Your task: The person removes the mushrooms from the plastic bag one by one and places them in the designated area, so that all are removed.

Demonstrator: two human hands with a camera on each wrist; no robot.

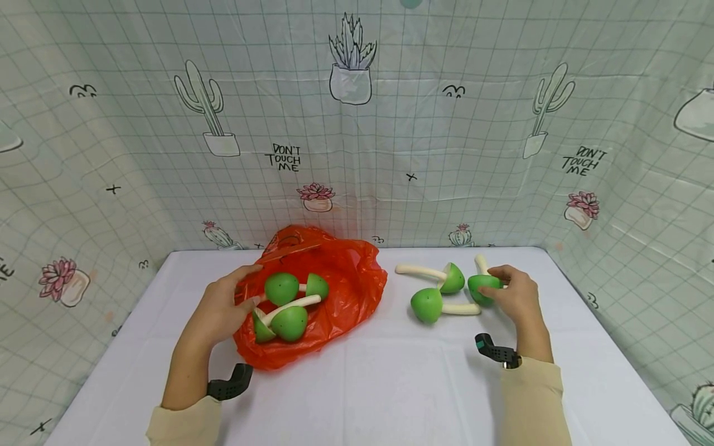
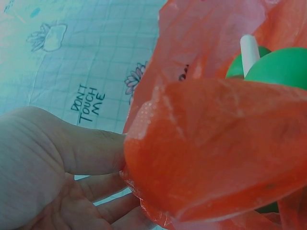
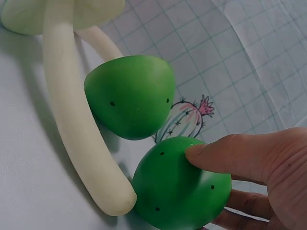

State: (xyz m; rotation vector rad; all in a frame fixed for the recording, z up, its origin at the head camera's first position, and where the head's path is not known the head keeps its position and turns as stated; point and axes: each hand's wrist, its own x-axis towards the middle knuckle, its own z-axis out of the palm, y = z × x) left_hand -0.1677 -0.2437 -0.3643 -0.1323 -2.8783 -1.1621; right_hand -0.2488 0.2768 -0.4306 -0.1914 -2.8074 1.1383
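On the left of the table, a thin red plastic bag (image 1: 351,303) lies with its mouth spread. My left hand (image 1: 223,306) pinches its left edge, thumb on one side and fingers on the other, as the left wrist view shows. Several toy mushrooms with green caps and pale stems, one cap (image 1: 290,323) near the front, lie in the bag. At the right, my right hand (image 1: 519,294) holds a green-capped mushroom (image 3: 177,191), thumb on top of the dotted cap and fingers around the far side. Its stem points toward the back wall.
Left of the right hand lie two more mushrooms: one cap (image 1: 453,279) farther back with its stem to the left, another (image 1: 426,305) nearer with its stem to the right. A white cloth covers the table (image 1: 379,396). A printed grid curtain (image 1: 401,130) stands behind and at both sides.
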